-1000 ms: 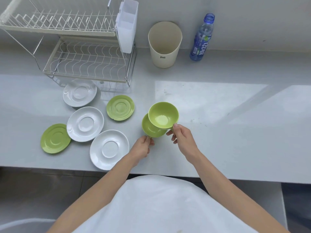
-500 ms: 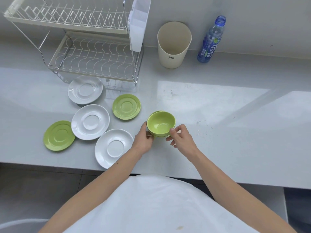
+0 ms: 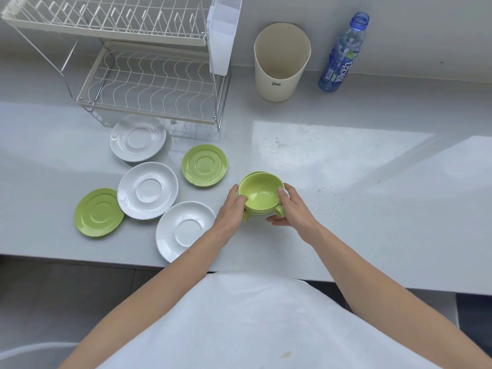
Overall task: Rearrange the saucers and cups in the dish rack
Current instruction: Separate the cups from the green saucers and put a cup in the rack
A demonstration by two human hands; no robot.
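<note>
- Two green cups (image 3: 261,194) sit nested one inside the other on the worktop (image 3: 346,209), near its front edge. Only a sliver of the lower cup's rim shows behind the upper one, and two handles poke out toward the person.
- The left hand (image 3: 232,206) is curled against the left side of the stack, fingers on the cup wall. The right hand (image 3: 292,206) mirrors it, thumb on the rim and fingers wrapped below beside a handle. Both are closed on the stack, probably so the pair can be carried as one load without the upper cup rocking.
- Five saucers lie flat on the worktop to the left, all apart from the cups: three white saucers (image 3: 147,189) and two green saucers (image 3: 204,165), the nearest white one just beside the left wrist.
- The two-tier dish rack (image 3: 149,83) stands at the back left, both tiers bare, so none of the crockery is racked yet.
- A beige container (image 3: 281,62) and a blue bottle (image 3: 342,54) stand by the wall, clear of the path to the rack.
- The likely next move is to lift the stack up and left toward a tier.
</note>
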